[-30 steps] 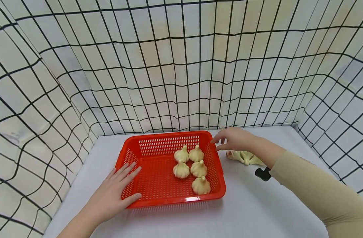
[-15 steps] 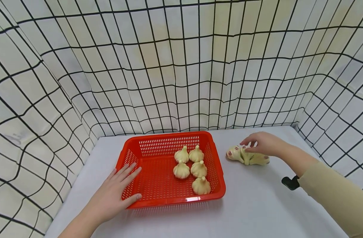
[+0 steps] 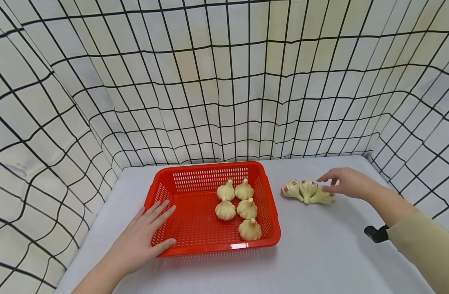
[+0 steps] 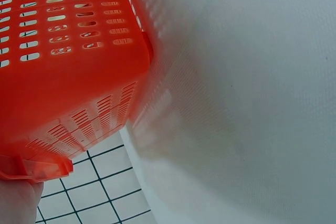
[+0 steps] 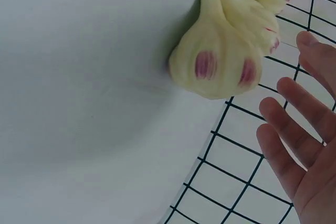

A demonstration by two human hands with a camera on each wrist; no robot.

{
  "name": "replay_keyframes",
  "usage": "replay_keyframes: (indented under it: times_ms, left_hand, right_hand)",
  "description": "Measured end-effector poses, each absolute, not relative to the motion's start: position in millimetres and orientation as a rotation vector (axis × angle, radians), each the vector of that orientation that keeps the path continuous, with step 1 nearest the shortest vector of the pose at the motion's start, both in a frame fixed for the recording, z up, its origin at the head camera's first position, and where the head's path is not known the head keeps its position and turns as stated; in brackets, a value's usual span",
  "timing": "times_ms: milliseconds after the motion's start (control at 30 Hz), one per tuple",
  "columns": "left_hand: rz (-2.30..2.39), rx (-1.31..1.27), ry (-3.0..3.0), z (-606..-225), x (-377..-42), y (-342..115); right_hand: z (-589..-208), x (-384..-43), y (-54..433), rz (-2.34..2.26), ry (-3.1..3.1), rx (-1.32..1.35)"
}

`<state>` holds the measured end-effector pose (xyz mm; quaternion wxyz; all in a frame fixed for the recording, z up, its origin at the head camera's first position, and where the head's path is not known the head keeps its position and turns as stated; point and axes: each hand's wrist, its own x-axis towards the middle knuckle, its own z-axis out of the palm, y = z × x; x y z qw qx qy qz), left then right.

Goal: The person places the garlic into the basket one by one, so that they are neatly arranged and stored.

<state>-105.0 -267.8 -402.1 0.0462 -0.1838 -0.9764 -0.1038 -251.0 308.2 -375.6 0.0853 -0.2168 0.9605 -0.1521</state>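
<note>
My left hand (image 3: 140,237) rests with straight, spread fingers on the left side of a red plastic basket (image 3: 189,222). In the left wrist view, only a bit of that hand shows below the basket's rim (image 4: 39,169). Several pale garlic bulbs (image 3: 225,210) stand in the basket's right half, stems up. On the table to the right, three purple-marked garlic bulbs (image 3: 308,188) lie side by side. My right hand (image 3: 349,182) hovers at the rightmost bulb, fingers loosely bent. The right wrist view shows its fingers apart, nothing between them, beside the nearest garlic bulb (image 5: 215,66).
A white cloth covers the table (image 3: 320,245). White walls with black netting (image 3: 228,102) enclose its back and sides. A black strap piece (image 3: 376,234) sticks out at my right wrist, by the beige sleeve (image 3: 423,245).
My right hand has moved right, from the basket's right rim across the purple-marked garlic to its right end, uncovering the bulbs. The left hand and the basket's contents have stayed put.
</note>
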Motion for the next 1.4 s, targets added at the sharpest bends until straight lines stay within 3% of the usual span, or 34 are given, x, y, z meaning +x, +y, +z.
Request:
replay_keyframes:
  times_ms: [600,1400]
  left_hand:
    - [-0.311,-0.566,-2.987,-400.3,-106.6,-264.7]
    - [-0.311,-0.573,-2.959,-400.1,-103.5,-266.9]
  right_hand:
    - [-403.0,-251.4,321.9,-0.469,2.814,-0.536]
    - [-409.4,-220.6,325.3,-0.683,2.708,-0.601]
